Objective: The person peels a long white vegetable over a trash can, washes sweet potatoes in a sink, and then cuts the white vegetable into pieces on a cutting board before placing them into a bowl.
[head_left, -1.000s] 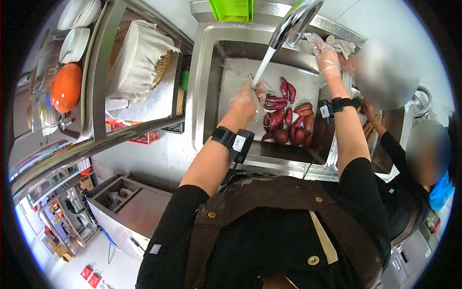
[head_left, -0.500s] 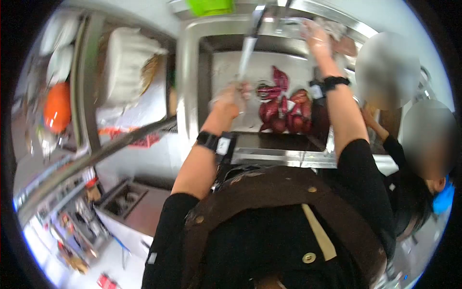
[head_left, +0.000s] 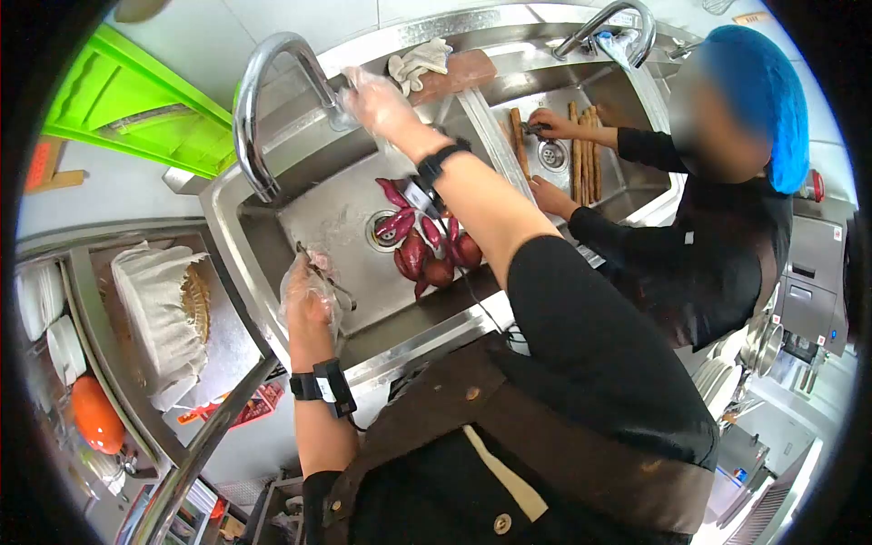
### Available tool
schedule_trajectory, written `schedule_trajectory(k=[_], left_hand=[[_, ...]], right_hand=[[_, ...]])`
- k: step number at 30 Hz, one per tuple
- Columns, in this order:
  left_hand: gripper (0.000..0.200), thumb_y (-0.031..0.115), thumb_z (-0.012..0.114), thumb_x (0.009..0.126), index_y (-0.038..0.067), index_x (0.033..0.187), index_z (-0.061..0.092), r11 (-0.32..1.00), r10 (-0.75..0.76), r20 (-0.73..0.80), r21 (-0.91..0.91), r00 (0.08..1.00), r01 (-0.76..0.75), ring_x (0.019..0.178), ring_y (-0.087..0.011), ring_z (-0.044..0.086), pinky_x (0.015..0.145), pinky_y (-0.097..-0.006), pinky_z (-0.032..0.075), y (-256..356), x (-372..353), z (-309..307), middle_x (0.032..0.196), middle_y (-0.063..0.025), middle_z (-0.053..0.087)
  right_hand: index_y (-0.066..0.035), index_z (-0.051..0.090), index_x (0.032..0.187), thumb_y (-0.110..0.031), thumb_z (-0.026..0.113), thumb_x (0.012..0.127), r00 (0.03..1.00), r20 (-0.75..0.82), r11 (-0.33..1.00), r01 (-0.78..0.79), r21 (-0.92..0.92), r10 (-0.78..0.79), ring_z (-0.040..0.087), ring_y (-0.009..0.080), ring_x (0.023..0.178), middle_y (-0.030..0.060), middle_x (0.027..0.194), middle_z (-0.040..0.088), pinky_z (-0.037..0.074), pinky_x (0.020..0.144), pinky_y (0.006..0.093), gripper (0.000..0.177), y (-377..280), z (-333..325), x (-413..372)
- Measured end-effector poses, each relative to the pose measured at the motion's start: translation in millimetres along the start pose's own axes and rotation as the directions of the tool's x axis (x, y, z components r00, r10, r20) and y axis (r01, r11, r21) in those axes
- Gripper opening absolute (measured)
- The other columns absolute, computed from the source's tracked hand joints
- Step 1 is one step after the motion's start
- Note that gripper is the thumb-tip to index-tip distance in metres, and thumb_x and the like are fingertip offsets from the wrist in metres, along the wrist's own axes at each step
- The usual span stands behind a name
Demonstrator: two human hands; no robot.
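Several purple sweet potatoes (head_left: 413,254) lie in the steel sink (head_left: 336,209), around and beside its drain. My left hand (head_left: 312,295), in a clear plastic glove, is over the sink's left side. Its fingers are closed on a thin metal tool (head_left: 346,297) with a curved end, which looks like a peeler; the hand covers most of it. Beyond the sink, my gloved right hand (head_left: 377,102) is at the base of the curved tap (head_left: 263,118), with its fingers bent around the tap's handle, largely hidden by the glove.
A co-worker at the right sink (head_left: 636,186) handles long brown roots (head_left: 584,159). Work gloves (head_left: 420,64) and a brown block (head_left: 459,74) lie on the back ledge. At left are a green crate (head_left: 136,109) and a cloth-covered basket (head_left: 159,309).
My right hand has moved left, from near the back-ledge gloves to the tap's base. My left hand stays closed over the sink's left side. The view has turned and now takes in the right sink.
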State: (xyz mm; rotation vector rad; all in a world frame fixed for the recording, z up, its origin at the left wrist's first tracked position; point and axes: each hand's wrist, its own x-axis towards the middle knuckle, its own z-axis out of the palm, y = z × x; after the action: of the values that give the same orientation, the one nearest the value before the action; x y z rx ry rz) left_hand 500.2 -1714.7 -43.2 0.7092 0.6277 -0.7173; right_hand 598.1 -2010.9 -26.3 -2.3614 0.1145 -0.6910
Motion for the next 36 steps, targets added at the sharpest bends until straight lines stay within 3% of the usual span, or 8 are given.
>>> schedule_trajectory(k=[6, 10, 14, 24, 27, 29, 33, 36], left_hand=[[0.015, 0.015, 0.048, 0.09, 0.002, 0.09, 0.055, 0.999, 0.046, -0.142, -0.004, 0.989, -0.047, 0.073, -0.0196, 0.058, 0.063, -0.0306, 0.05, 5.5, -11.6, 7.3, 0.085, -0.0101, 0.059], [0.016, 0.012, 0.049, 0.087, -0.001, 0.093, 0.056, 0.981, -0.037, -0.013, -0.189, 0.999, 0.034, 0.078, -0.0229, 0.06, 0.07, -0.0337, 0.048, 2.9, -13.2, 4.3, 0.088, -0.0136, 0.061], [0.02, 0.014, 0.043, 0.089, 0.0, 0.096, 0.056, 0.756, 0.291, 0.327, 0.497, 0.899, -0.426, 0.081, -0.0259, 0.059, 0.074, -0.0347, 0.047, -6.5, -75.0, 4.4, 0.09, -0.0156, 0.061], [0.044, 0.029, 0.046, 0.09, -0.008, 0.115, 0.048, 0.998, -0.048, 0.602, 0.008, 0.797, 0.054, 0.099, -0.0288, 0.057, 0.085, -0.0337, 0.049, -3.2, -134.2, 22.2, 0.113, -0.0199, 0.056], [0.057, 0.034, 0.041, 0.094, -0.01, 0.129, 0.029, 0.977, -0.214, 0.554, 0.134, 0.805, 0.167, 0.119, -0.0302, 0.044, 0.1, -0.04, 0.038, 21.1, -166.9, 24.8, 0.13, -0.023, 0.041], [0.064, 0.04, 0.038, 0.094, -0.008, 0.133, 0.022, 0.973, -0.199, 0.588, 0.213, 0.784, 0.087, 0.126, -0.0303, 0.035, 0.106, -0.0409, 0.029, 25.2, -174.5, 7.4, 0.136, -0.0221, 0.034], [0.056, 0.034, 0.043, 0.092, -0.007, 0.129, 0.031, 0.984, -0.099, 0.502, 0.175, 0.859, 0.011, 0.121, -0.0298, 0.041, 0.103, -0.0393, 0.034, 23.9, -174.7, -42.1, 0.133, -0.0207, 0.038], [0.042, 0.027, 0.049, 0.09, -0.005, 0.117, 0.044, 0.998, -0.06, 0.373, 0.022, 0.926, 0.056, 0.104, -0.0267, 0.053, 0.095, -0.0364, 0.042, 18.3, -177.3, -65.4, 0.117, -0.017, 0.051]], right_hand=[[-0.013, 0.041, 0.129, -0.007, 0.05, 0.081, 0.828, 0.56, 1.0, -0.023, 0.017, 0.01, 0.057, 0.0288, 0.08, 0.0149, 0.09, 0.057, 0.047, 0.072, 0.0372, 0.049, -98.7, -51.2, -139.9], [-0.01, 0.04, 0.129, -0.007, 0.05, 0.082, 0.928, 0.374, 0.96, -0.108, 0.257, 0.005, 0.055, 0.0325, 0.078, 0.0157, 0.084, 0.055, 0.046, 0.068, 0.0402, 0.048, -167.9, -94.6, -188.5], [-0.009, 0.045, 0.126, -0.012, 0.051, 0.085, 0.832, 0.554, 0.989, -0.106, 0.104, 0.031, 0.055, 0.0332, 0.09, 0.0169, 0.101, 0.058, 0.045, 0.078, 0.0385, 0.041, -197.1, -103.6, -213.1], [-0.005, 0.056, 0.106, -0.016, 0.053, 0.086, 0.966, 0.254, 0.757, -0.125, 0.641, -0.055, 0.056, 0.0279, 0.094, 0.0143, 0.096, 0.06, 0.045, 0.084, 0.0343, 0.023, -245.1, -105.9, -187.5], [-0.003, 0.056, 0.104, -0.01, 0.054, 0.082, 0.991, 0.062, 0.991, 0.118, 0.07, -0.122, 0.058, 0.0288, 0.091, 0.0134, 0.094, 0.061, 0.047, 0.082, 0.0382, 0.024, -206.1, -129.1, -119.5], [-0.002, 0.057, 0.104, -0.009, 0.055, 0.08, 0.621, -0.015, 0.509, 0.628, -0.588, -0.783, 0.059, 0.0288, 0.09, 0.0131, 0.096, 0.061, 0.048, 0.082, 0.0395, 0.025, -237.4, -184.2, -62.2], [-0.004, 0.055, 0.112, -0.005, 0.057, 0.073, 0.338, -0.031, 0.271, 0.694, -0.667, -0.941, 0.055, 0.0328, 0.097, 0.0154, 0.106, 0.057, 0.047, 0.078, 0.0407, 0.039, -257.5, -216.3, 96.3], [-0.003, 0.061, 0.095, -0.013, 0.048, 0.082, 0.857, -0.08, 0.77, 0.413, -0.486, -0.51, 0.058, 0.0338, 0.093, 0.0183, 0.103, 0.06, 0.048, 0.081, 0.0385, 0.021, -341.1, -226.4, 155.3]])
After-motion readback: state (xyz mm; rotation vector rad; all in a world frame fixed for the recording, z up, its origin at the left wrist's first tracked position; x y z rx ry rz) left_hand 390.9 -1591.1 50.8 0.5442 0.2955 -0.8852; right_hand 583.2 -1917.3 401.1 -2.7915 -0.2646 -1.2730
